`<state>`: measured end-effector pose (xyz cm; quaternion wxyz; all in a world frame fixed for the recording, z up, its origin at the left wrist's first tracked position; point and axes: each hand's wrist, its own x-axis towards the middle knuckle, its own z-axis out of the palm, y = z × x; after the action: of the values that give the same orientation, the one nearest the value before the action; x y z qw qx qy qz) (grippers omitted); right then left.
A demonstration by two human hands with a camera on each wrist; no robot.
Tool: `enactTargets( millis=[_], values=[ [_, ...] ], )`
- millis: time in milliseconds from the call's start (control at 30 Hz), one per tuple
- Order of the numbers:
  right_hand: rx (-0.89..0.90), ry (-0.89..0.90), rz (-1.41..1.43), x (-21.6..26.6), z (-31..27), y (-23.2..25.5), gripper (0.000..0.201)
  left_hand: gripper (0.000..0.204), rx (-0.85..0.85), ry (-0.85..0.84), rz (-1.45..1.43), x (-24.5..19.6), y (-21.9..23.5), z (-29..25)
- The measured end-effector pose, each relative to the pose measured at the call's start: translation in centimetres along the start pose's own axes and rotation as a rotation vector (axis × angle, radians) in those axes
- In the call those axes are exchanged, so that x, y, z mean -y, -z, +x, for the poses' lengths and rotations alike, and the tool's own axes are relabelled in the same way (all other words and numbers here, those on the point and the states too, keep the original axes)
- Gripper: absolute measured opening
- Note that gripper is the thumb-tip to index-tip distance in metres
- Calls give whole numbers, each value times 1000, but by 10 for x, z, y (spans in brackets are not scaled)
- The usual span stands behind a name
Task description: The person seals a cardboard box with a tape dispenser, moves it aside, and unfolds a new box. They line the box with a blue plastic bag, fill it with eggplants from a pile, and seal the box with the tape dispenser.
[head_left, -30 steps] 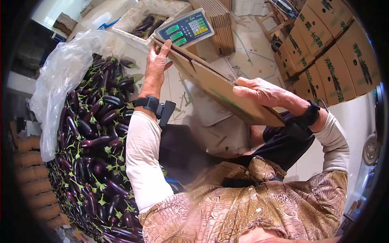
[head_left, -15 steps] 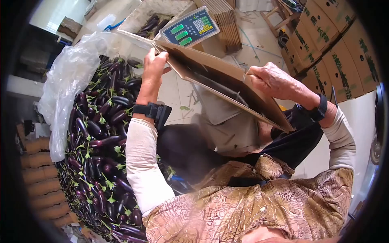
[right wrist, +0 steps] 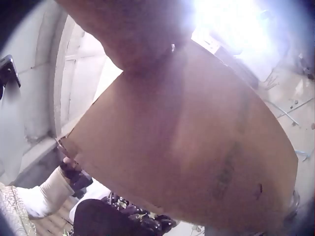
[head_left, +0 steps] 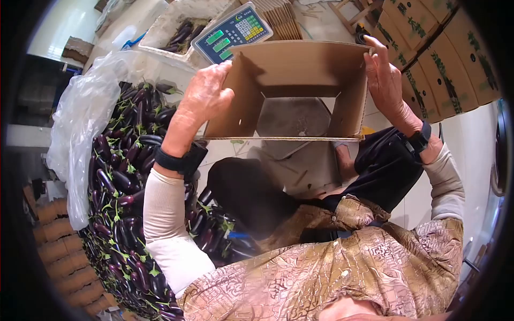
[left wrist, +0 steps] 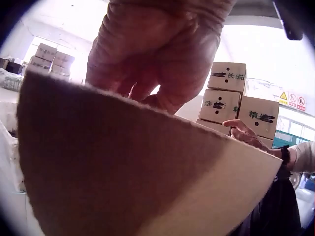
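the left hand (head_left: 201,92) and right hand (head_left: 387,85) pinch opposite edges of the open carton (head_left: 305,64), best drawn apart evenly so it stays square.

Produce packing room: big eggplant heap (head_left: 120,195), digital scale (head_left: 231,33) with lit readouts, stacked printed cartons (head_left: 440,72), bundle of flattened cardboard (head_left: 281,20), pale crate (head_left: 172,20) holding more eggplants (head_left: 183,34), posted warning signs (left wrist: 293,100).
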<state>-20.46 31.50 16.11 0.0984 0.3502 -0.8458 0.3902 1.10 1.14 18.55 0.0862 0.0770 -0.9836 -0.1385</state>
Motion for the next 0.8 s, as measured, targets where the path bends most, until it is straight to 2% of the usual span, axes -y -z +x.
enactTargets(
  millis=[67,100,167,200,233,300,333,367,433,467,500,533,567,600,633,667,700,733,767,800],
  values=[
    [-92,415,68,0,1,-8,14,52,18,3,75,8,1,5],
    [-94,414,63,1,4,-7,14,52,22,3,152,9,3,9],
    [-28,767,-173,6,13,2,13,53,14,25,52,10,5,11],
    [-50,859,-161,12,20,0,14,53,43,98,21,3,8,9],
    [-51,854,-160,14,19,-6,14,54,76,172,-5,1,11,9],
    [219,787,148,9,9,-27,12,56,39,163,98,11,-6,12],
    [316,812,148,5,11,-36,11,57,18,127,108,4,-8,16],
    [323,814,148,6,11,-49,11,59,-5,94,116,0,-10,19],
    [605,775,94,11,2,-81,14,64,39,95,117,7,-16,24],
    [626,769,15,0,1,-100,26,68,28,-16,138,13,-26,21],
    [620,768,20,1,1,-106,26,72,18,-121,156,15,-31,18],
    [474,732,19,2,0,-111,32,76,354,135,217,-38,-14,23],
    [335,689,17,3,-3,-114,39,80,453,163,240,-54,-22,17],
    [646,583,-104,5,-4,-105,52,81,336,36,109,-43,-36,8],
    [645,582,-110,5,-4,-103,52,82,211,-97,-19,-36,-43,6],
    [577,680,-171,6,-4,-101,57,82,206,-106,-22,-24,-46,11],
    [512,770,-229,6,-5,-100,63,80,351,39,-104,-19,-41,23],
    [517,764,-229,8,-6,-101,63,78,496,193,-187,-16,-34,27],
    [472,820,-254,12,-5,-102,67,78,498,194,-187,-13,-27,26],
    [423,875,-278,14,-4,-102,72,74,550,250,-305,-9,-18,24]
  ],
)
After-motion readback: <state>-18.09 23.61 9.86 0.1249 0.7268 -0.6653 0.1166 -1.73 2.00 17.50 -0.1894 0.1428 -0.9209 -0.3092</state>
